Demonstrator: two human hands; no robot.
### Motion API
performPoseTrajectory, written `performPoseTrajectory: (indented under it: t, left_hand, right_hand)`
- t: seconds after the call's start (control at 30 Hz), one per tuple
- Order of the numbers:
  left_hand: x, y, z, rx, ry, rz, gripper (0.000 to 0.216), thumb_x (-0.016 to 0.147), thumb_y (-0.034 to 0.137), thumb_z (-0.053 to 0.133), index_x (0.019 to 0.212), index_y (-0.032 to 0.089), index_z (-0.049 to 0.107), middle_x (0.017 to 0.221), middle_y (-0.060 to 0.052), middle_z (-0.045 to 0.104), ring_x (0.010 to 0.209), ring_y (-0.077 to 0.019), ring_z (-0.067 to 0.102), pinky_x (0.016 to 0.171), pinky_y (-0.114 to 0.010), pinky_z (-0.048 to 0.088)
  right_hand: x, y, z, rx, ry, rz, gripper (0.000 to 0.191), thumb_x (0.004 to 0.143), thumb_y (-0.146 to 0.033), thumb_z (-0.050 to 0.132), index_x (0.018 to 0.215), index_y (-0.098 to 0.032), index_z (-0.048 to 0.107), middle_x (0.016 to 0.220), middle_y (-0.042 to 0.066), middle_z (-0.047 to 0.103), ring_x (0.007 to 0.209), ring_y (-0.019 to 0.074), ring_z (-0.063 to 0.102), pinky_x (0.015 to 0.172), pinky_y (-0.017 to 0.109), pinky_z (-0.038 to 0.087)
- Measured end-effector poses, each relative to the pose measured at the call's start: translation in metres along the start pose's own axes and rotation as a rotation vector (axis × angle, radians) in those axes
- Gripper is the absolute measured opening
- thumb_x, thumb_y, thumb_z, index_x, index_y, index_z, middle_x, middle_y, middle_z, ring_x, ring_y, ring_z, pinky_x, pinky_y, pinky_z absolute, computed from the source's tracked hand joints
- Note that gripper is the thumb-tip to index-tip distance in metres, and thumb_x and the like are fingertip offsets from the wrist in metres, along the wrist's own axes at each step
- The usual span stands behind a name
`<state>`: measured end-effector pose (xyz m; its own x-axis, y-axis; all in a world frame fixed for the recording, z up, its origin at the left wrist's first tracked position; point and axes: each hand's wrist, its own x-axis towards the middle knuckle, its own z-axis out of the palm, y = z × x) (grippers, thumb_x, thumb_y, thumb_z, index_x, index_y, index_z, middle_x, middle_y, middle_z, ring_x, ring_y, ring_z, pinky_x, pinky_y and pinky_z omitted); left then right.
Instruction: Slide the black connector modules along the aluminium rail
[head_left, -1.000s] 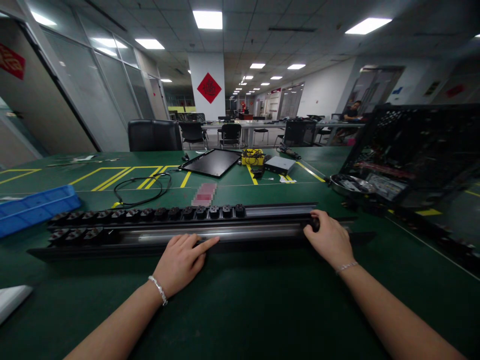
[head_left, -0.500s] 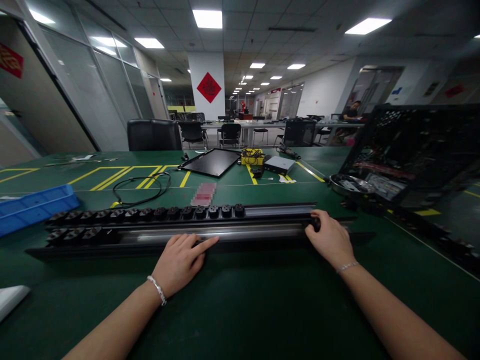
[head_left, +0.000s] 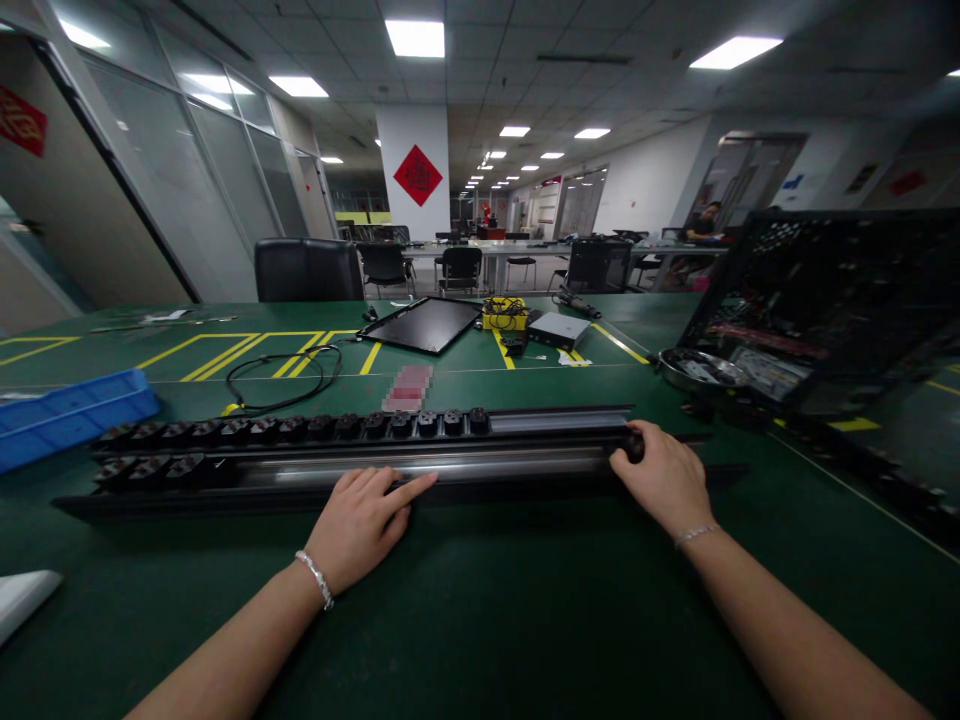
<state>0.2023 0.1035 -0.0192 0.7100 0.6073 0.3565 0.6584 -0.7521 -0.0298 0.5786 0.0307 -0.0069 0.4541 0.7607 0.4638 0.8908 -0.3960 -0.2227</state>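
Note:
A long black rail (head_left: pixel 525 462) with a silvery channel lies across the green table (head_left: pixel 480 620), with a second rail behind it. Several black socket modules (head_left: pixel 300 428) fill the left part of both rails. My left hand (head_left: pixel 364 522) rests on the near rail's front edge, fingers stretched out flat and apart. My right hand (head_left: pixel 664 478) is closed in a pinch on a small black part (head_left: pixel 634 447) at the right end of the near rail's channel.
A blue tray (head_left: pixel 71 410) sits at the left, a black cable loop (head_left: pixel 281 378) and a dark flat panel (head_left: pixel 424 325) behind the rails. A black mesh crate (head_left: pixel 825 300) and a metal bowl (head_left: pixel 697 368) stand at the right. A person sits far back.

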Motion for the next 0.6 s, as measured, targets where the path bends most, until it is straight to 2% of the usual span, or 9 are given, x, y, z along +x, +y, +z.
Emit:
performPoseTrajectory:
  t: [0.6]
  left_hand:
    - [0.0001, 0.0005, -0.0004, 0.004, 0.031, 0.010, 0.050, 0.088, 0.021, 0.044, 0.134, 0.038, 0.040, 0.094, -0.002, 0.059, 0.084, -0.0173, 0.054, 0.077, -0.034, 0.039]
  right_hand:
    - [0.0005, 0.0008, -0.0014, 0.004, 0.000, 0.008, 0.040, 0.075, -0.033, 0.044, 0.111, -0.017, 0.053, 0.102, 0.011, 0.064, 0.097, 0.0269, 0.057, 0.087, 0.041, 0.040]
